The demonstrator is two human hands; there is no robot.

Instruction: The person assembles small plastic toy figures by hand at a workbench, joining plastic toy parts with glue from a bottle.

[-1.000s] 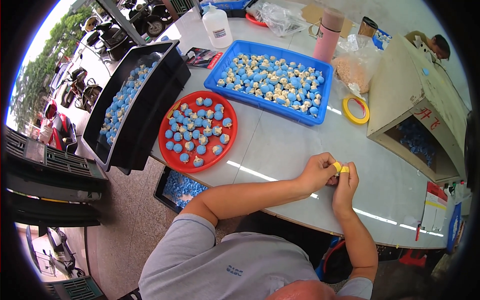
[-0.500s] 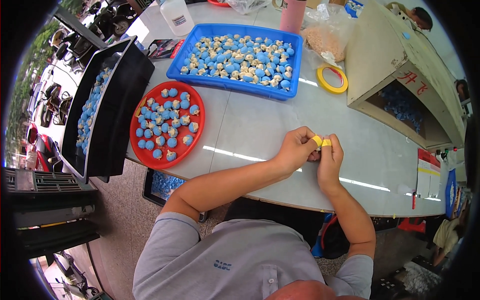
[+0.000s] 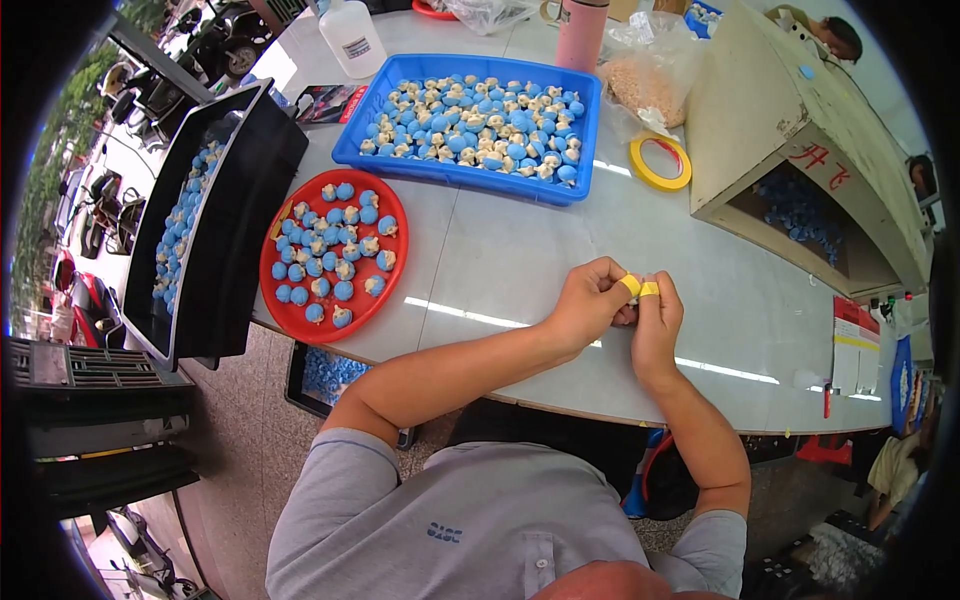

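Over the right half of the table, my left hand [image 3: 594,302] and my right hand [image 3: 656,325] meet thumb to thumb, both closed. Yellow tape is wrapped round each thumb. Between the fingertips a tiny pale bit shows, but my fingers cover most of what they hold, so its kind cannot be made out. To the left of my hands lies a round red tray [image 3: 397,268] with several small blue-and-cream figure pieces spread on it. Beyond it stands a blue rectangular tray [image 3: 470,178] heaped with similar pieces.
A black bin [image 3: 262,185] with blue pieces leans at the left edge. A yellow tape roll [image 3: 642,172], a pink bottle [image 3: 580,38], a white bottle [image 3: 352,40] and a bag of tan granules [image 3: 640,85] stand at the back. An open-fronted box [image 3: 745,130] occupies the right.
My hands stay pinched together in nearly the same place. The view has shifted slightly; no piece in the trays has visibly moved.
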